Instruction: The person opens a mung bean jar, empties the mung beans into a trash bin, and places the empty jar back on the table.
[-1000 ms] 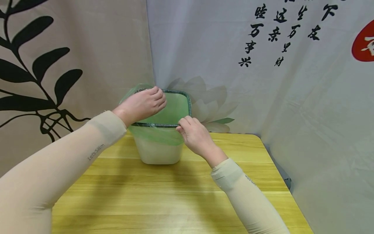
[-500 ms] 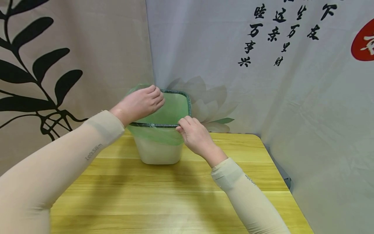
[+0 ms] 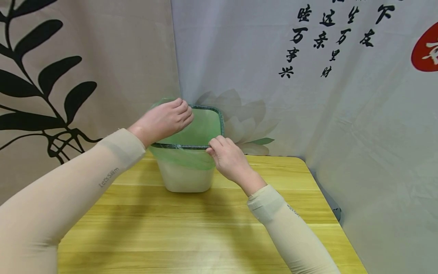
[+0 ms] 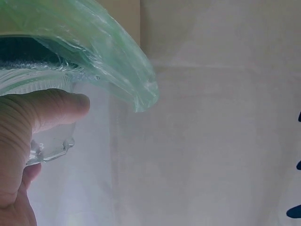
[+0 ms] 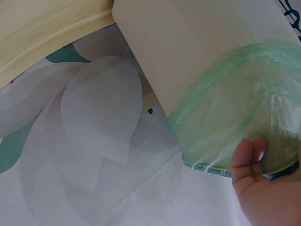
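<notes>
A pale trash can (image 3: pixel 186 180) with a dark green speckled rim (image 3: pixel 183 147) stands on the table. A thin green plastic bag (image 3: pixel 205 120) lines it, its edge folded outward and hanging over the front. My left hand (image 3: pixel 167 120) reaches across the can to its far left rim, fingers curled. In the left wrist view, its thumb and fingers pinch clear, shiny plastic film (image 4: pixel 54 139) beside the draped bag (image 4: pixel 127 70). My right hand (image 3: pixel 229 158) grips the front right corner of the rim, fingers over the bag; in the right wrist view its fingertips (image 5: pixel 242 153) press the film there.
The yellow wood-grain table (image 3: pixel 191 232) ends at a rounded far right corner. Close behind the can hang cloth backdrops, one with black leaves (image 3: pixel 41 34), the other with black characters and a pale lotus (image 3: pixel 236 114).
My left hand has shifted slightly left along the far rim, and the loose bag film behind it has drawn in closer to the can. The right hand stays put.
</notes>
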`<state>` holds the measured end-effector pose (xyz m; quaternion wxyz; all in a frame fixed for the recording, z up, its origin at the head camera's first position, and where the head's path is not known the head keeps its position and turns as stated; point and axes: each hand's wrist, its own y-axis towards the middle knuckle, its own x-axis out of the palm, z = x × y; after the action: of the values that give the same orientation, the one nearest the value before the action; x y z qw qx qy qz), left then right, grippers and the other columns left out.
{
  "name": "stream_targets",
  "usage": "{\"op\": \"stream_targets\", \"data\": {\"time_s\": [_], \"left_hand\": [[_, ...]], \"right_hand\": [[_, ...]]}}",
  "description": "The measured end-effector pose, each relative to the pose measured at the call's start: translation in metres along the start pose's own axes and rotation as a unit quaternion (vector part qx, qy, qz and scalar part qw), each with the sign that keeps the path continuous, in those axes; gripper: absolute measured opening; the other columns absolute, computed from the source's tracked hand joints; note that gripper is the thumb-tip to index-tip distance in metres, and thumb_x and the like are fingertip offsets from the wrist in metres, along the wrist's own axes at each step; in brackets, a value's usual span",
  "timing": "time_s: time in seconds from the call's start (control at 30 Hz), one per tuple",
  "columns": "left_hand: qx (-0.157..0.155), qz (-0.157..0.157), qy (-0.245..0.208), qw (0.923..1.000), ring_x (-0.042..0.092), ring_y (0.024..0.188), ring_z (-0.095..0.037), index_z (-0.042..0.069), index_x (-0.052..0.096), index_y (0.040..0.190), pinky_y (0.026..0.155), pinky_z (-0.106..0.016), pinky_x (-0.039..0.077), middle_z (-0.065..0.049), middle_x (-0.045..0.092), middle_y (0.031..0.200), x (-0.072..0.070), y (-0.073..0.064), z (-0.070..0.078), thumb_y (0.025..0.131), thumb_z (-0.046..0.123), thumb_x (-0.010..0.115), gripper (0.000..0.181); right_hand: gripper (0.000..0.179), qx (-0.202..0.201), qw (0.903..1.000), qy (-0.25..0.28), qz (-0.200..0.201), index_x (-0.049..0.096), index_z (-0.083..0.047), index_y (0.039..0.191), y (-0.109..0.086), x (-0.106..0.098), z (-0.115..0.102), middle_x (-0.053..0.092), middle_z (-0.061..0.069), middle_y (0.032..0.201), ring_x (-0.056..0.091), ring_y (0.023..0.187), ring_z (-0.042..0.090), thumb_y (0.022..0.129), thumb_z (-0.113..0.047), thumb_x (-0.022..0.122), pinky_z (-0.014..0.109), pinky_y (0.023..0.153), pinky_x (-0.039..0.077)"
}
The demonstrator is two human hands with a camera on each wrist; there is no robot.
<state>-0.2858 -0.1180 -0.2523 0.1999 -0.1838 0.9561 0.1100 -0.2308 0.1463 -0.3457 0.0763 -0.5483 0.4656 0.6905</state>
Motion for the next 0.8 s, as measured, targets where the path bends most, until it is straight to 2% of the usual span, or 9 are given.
{"op": "stream_targets", "data": {"time_s": [0.27,0.4,0.47,0.63,0.73,0.8], "left_hand": [[-0.017,0.01,-0.024,0.9995,0.059,0.118,-0.036,-0.002,0.059,0.136,0.113,-0.043,0.046,-0.017,0.066,0.129,0.0001,-0.0008,-0.0017,0.1,-0.004,0.066,0.036],[-0.044,0.027,-0.072,0.9961,0.059,0.115,-0.036,-0.002,0.06,0.135,0.111,-0.042,0.049,-0.018,0.067,0.125,-0.0014,-0.0006,-0.0018,0.099,-0.008,0.067,0.037],[-0.067,0.041,-0.11,0.9908,0.059,0.113,-0.036,-0.003,0.06,0.133,0.109,-0.042,0.051,-0.018,0.067,0.123,-0.0023,-0.0005,-0.002,0.097,-0.011,0.066,0.037],[-0.123,0.074,-0.188,0.9717,0.061,0.111,-0.037,-0.005,0.058,0.127,0.103,-0.043,0.054,-0.019,0.067,0.121,-0.0045,-0.0003,-0.0041,0.096,-0.016,0.065,0.034],[-0.139,0.076,-0.213,0.9642,0.062,0.113,-0.038,-0.006,0.058,0.127,0.106,-0.044,0.055,-0.02,0.068,0.123,-0.0059,-0.0016,-0.0056,0.095,-0.016,0.066,0.035],[-0.145,0.07,-0.221,0.9619,0.062,0.114,-0.038,-0.006,0.058,0.128,0.109,-0.044,0.054,-0.021,0.067,0.124,-0.0064,-0.0031,-0.0064,0.094,-0.017,0.067,0.037]], "right_hand": [[0.022,0.003,1.0,0.002,-0.002,0.059,-0.008,0.109,0.0001,0.0008,0.0001,0.058,0.005,0.1,0.052,0.086,0.026,0.112,-0.029,0.053,0.035,0.078,0.049],[0.022,0.005,1.0,0.004,-0.003,0.059,-0.008,0.109,0.0002,0.0012,0.0001,0.058,0.005,0.1,0.053,0.087,0.026,0.112,-0.03,0.053,0.036,0.079,0.05],[0.023,0.006,1.0,0.004,-0.004,0.06,-0.008,0.109,0.0002,0.0011,-0.0001,0.059,0.005,0.1,0.053,0.088,0.026,0.112,-0.03,0.053,0.036,0.08,0.05],[0.023,0.013,0.9998,0.008,-0.01,0.06,-0.008,0.111,0.0,0.0004,-0.0009,0.059,0.005,0.101,0.053,0.089,0.027,0.112,-0.03,0.052,0.037,0.08,0.05],[0.024,0.017,0.9997,0.009,-0.013,0.06,-0.008,0.111,0.0,0.0003,-0.0011,0.059,0.005,0.102,0.053,0.089,0.027,0.113,-0.031,0.052,0.037,0.08,0.051],[0.024,0.019,0.9997,0.01,-0.015,0.06,-0.009,0.112,0.0,0.0004,-0.0012,0.059,0.005,0.102,0.053,0.09,0.026,0.113,-0.031,0.051,0.037,0.081,0.051]]}}
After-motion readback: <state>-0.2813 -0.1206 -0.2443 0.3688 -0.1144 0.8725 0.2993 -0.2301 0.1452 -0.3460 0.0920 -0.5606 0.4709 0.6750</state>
